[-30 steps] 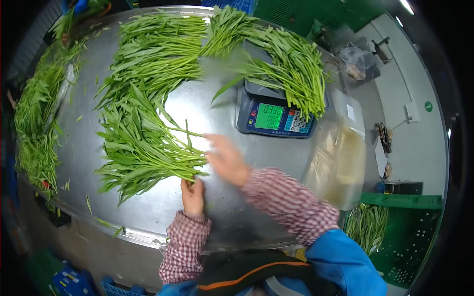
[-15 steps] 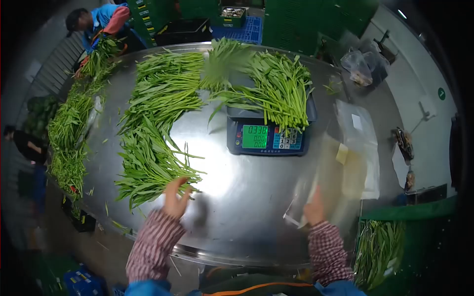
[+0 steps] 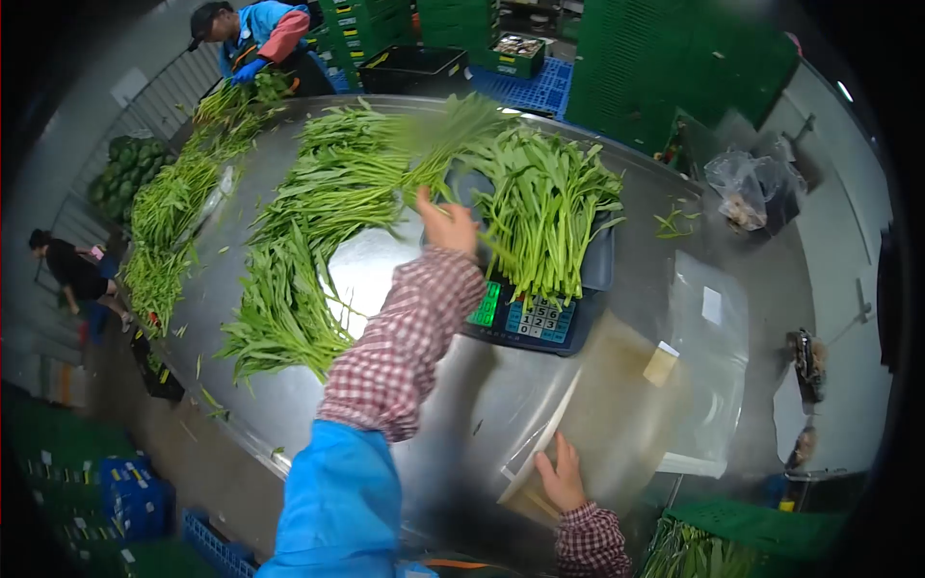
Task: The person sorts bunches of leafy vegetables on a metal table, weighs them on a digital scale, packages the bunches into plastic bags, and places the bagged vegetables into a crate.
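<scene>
Leafy green stems (image 3: 544,212) lie in a bundle on a scale (image 3: 568,332), their cut ends toward me and partly over its keypad. My left hand (image 3: 448,229) is at the bundle's left side, fingers closed round a few green stems; the palm side is hidden. Part of the lit green display shows beside my sleeve. Low on the right, my right hand (image 3: 564,477) rests at the near edge of a stack of clear plastic bags (image 3: 617,405), thumb and fingers apart. More greens (image 3: 337,183) spread in a curved row left of the scale.
A long pile of greens (image 3: 164,212) runs along the table's left edge. At the far left corner a person (image 3: 260,39) in blue gloves handles greens. Another person (image 3: 77,275) is farther left. A green crate (image 3: 771,525) stands low right.
My left hand has moved from the near end of the greens row up to the scale. My right hand has shifted down and left along the bags. The view has turned and shifted.
</scene>
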Tool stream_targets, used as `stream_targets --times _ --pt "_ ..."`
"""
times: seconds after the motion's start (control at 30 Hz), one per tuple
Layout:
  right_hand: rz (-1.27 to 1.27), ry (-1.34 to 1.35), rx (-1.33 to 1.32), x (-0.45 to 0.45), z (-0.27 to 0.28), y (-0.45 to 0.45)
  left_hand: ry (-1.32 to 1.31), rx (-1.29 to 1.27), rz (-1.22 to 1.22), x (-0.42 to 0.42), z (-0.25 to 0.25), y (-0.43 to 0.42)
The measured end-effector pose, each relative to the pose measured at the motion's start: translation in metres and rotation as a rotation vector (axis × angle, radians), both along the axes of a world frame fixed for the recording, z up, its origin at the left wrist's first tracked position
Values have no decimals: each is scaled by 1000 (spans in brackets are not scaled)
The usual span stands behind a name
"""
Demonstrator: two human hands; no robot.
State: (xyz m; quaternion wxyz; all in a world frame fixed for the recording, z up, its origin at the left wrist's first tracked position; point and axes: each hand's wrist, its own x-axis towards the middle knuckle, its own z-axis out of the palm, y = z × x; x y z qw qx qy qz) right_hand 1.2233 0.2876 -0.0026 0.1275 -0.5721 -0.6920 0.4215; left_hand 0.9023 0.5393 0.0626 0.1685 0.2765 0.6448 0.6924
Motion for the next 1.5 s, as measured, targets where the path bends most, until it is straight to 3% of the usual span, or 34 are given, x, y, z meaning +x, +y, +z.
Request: stream_targets --times 0.03,0.07,0.17,0.23,0.3,0.37,0.43,0.5,0.57,0.67,0.73,0.83,0.87,0.93,1.03,1.13,1.2,1.27,1.4,1.5 --pt "-14 84 -37 5 1 1 -296 199 -88 -2 35 -29" --pt "-29 167 -73 7 2 2 -324 161 -39 -10 54 -52" --pt "-233 253 -38 18 -8 0 -94 84 108 -60 67 -116" --pt "-371 313 19 30 -17 0 -120 -10 240 -75 86 -162" --pt "-487 397 25 39 -11 14 -38 5 291 -131 32 -211" --pt "-501 454 21 45 6 39 93 -278 340 -166 -8 -253" --pt "-453 443 88 52 15 71 153 -868 146 -202 -68 -298" --pt "-386 427 206 51 31 111 864 -1149 195 -176 -83 -331" --pt "-362 405 225 35 74 143 1151 -1050 129 -155 -72 -325" --pt "-363 372 142 -18 128 191 997 -462 -65 -133 -22 -238" --pt "-311 336 26 -51 130 233 1002 -187 -214 -100 20 -161" --pt "-211 159 198 -99 100 285 1321 -620 -180 -61 9 -66" --pt "-174 116 322 -116 94 290 1326 -708 -266 -54 -3 -45" --pt "-180 -129 268 -145 102 285 1332 -898 -444 -42 -17 -15" --pt "-201 -36 260 -143 85 299 482 -705 -732 -23 -18 12" --pt "-413 453 110 -136 72 308 -17 -568 -923 -1 -7 38" --pt "-486 421 83 -138 58 312 -37 -518 -647 41 -30 46" --pt "-480 441 129 -154 63 301 162 -536 -576 70 -27 36" --pt "-376 859 132 -126 94 253 209 -64 -706 92 8 -24" --pt "-418 1132 145 -73 126 184 260 155 -867 125 47 -85"
